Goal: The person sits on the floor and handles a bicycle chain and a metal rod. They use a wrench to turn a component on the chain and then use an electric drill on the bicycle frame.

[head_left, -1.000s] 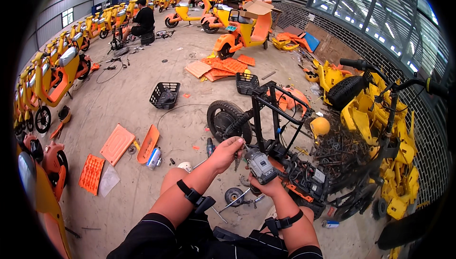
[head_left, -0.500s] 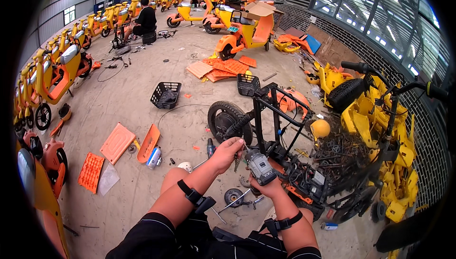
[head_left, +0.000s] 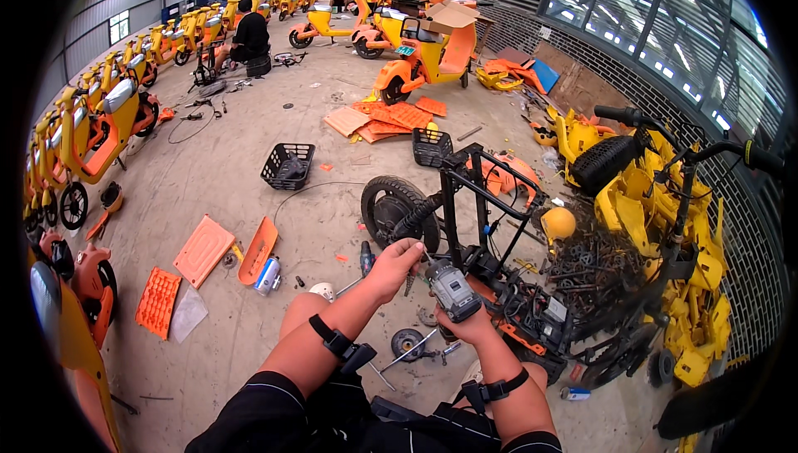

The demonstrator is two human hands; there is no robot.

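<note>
My right hand [head_left: 468, 325] is wrapped around the grip of a grey cordless power drill [head_left: 453, 289], its front end toward the stripped black scooter frame [head_left: 451, 208]. Just ahead of the drill, my left hand [head_left: 399, 268] is closed, thumb and fingertips pinched together. Whatever sits in that pinch is too small to make out. Behind the left hand is the frame's rear wheel [head_left: 391, 210] with its black tyre. To the right of the drill lie exposed wiring and a battery-like grey box [head_left: 555, 310] in the frame's lower part.
A T-handle wrench [head_left: 413, 352] and a round hub part [head_left: 407, 343] lie below my hands. Left are a spray can [head_left: 268, 276] and orange panels [head_left: 205, 249]. Black baskets [head_left: 288, 165] stand farther off. Right are piled yellow panels [head_left: 694, 320] and dark metal parts [head_left: 594, 266]. Another person [head_left: 252, 37] sits far left.
The view has shifted very slightly. My left hand stays pinched at the front of the drill and my right hand keeps its grip, with almost no movement of either.
</note>
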